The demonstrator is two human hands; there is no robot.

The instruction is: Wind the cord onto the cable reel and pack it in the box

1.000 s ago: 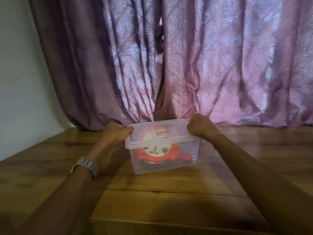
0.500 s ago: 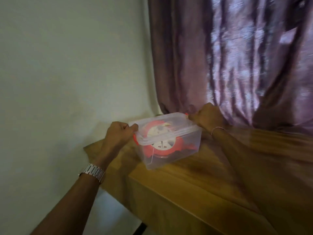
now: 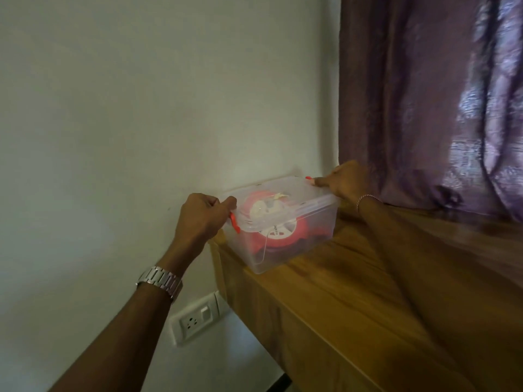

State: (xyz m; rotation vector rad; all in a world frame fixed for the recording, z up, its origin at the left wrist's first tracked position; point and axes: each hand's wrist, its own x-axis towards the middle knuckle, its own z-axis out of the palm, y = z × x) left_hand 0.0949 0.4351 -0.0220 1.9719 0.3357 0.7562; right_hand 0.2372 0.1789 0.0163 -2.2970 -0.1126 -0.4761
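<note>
A clear plastic box (image 3: pixel 311 236) with its lid on sits at the left corner of the wooden table (image 3: pixel 368 292), close to the wall. Inside it lies the red cable reel (image 3: pixel 278 236) with a white hub. My left hand (image 3: pixel 202 219) grips the box's left end at its red latch (image 3: pixel 234 222). My right hand (image 3: pixel 343 181) grips the far right end, by the other red latch (image 3: pixel 310 179). The cord itself cannot be made out through the plastic.
A pale wall (image 3: pixel 141 108) runs along the left. A purple curtain (image 3: pixel 438 94) hangs behind the table at the right. A white wall socket with a switch (image 3: pixel 196 321) sits below the table's left end. The table's front edge runs diagonally to the lower right.
The box, held by both hands, has travelled left along the table to its corner by the wall. The view has swung left, so the wall now fills most of the picture.
</note>
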